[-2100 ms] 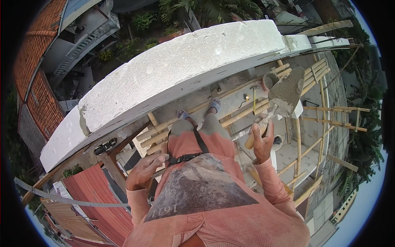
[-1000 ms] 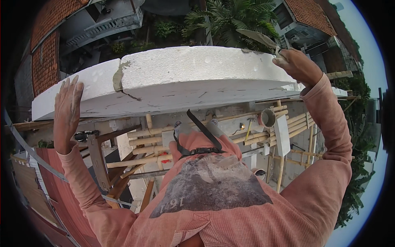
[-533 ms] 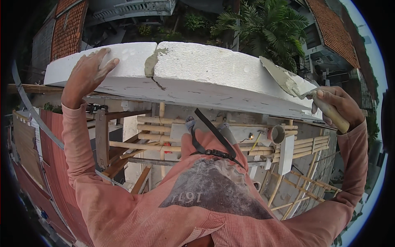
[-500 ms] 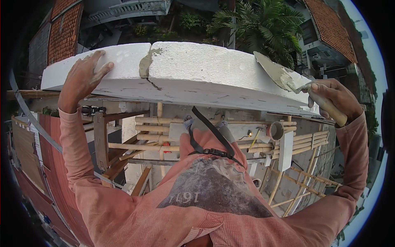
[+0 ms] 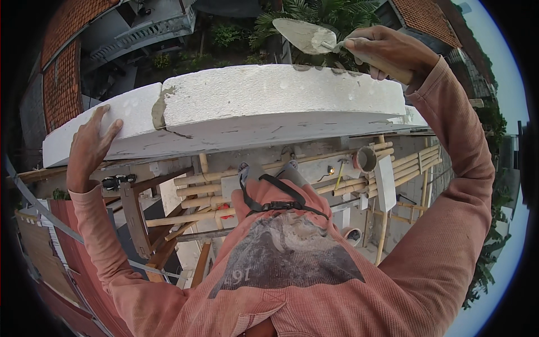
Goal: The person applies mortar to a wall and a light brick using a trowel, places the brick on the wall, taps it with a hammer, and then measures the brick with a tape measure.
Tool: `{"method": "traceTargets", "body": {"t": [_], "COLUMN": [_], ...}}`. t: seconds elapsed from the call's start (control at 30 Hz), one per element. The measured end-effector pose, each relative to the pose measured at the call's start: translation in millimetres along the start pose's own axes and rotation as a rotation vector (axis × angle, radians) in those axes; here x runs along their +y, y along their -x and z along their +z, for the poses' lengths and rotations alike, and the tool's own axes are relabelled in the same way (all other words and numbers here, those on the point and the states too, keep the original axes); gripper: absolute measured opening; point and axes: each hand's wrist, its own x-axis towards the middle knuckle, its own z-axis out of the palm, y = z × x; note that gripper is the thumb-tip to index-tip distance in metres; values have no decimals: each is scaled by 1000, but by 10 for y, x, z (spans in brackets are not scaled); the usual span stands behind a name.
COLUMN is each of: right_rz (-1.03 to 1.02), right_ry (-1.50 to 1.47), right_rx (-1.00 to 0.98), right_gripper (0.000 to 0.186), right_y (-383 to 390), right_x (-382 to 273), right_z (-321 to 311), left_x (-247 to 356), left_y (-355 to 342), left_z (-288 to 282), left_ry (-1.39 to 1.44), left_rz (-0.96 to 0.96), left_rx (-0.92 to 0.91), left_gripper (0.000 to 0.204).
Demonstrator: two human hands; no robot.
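Note:
A row of white lightweight blocks (image 5: 292, 95) forms the top of a wall across the view. Grey mortar (image 5: 159, 109) fills the joint between two of them, and more shows along the far top edge toward the right. My left hand (image 5: 91, 140) rests open on the left block (image 5: 132, 111), thumb and fingers apart. In my right hand (image 5: 387, 51) is a pointed trowel, gripped by its wooden handle. Its blade (image 5: 303, 36), smeared with mortar, is held beyond the far edge of the blocks, pointing left.
Below the wall are bamboo scaffold poles (image 5: 205, 202), with my feet on a board. A bucket (image 5: 366, 159), a hammer (image 5: 339, 174) and a pale slab (image 5: 386, 184) lie to the right. Past the wall is a drop to plants (image 5: 227, 35) and tiled roofs (image 5: 424, 22).
My right hand has carried the trowel up and left, from the wall's right part to beyond its far edge. The left hand stays on the block, while the whole view has shifted.

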Motion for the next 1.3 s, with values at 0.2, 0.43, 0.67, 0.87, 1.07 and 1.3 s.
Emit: {"method": "traceTargets", "body": {"t": [0.2, 0.43, 0.67, 0.87, 1.07, 1.3], "right_rz": [372, 174, 244, 147, -8, -177], "right_ry": [-338, 490, 424, 365, 401, -42], "right_rx": [162, 675, 764, 774, 767, 456], "right_gripper": [49, 34, 36, 38, 45, 37], "right_y": [1297, 1944, 1533, 1229, 1036, 785], "right_x": [717, 955, 694, 240, -9, -502], "right_z": [-12, 1155, 1930, 2030, 2126, 1443], "left_x": [-18, -36, -13, -23, 0, -210], "left_y": [-7, -17, -6, 4, -3, 36], "left_z": [22, 58, 71, 102, 110, 229], "left_ry": [33, 58, 62, 34, 48, -95], "left_rz": [-9, -25, -28, 7, 4, 38], "left_rx": [7, 5, 3, 42, 69, 178], "left_gripper": [58, 57, 57, 57, 57, 62]}}
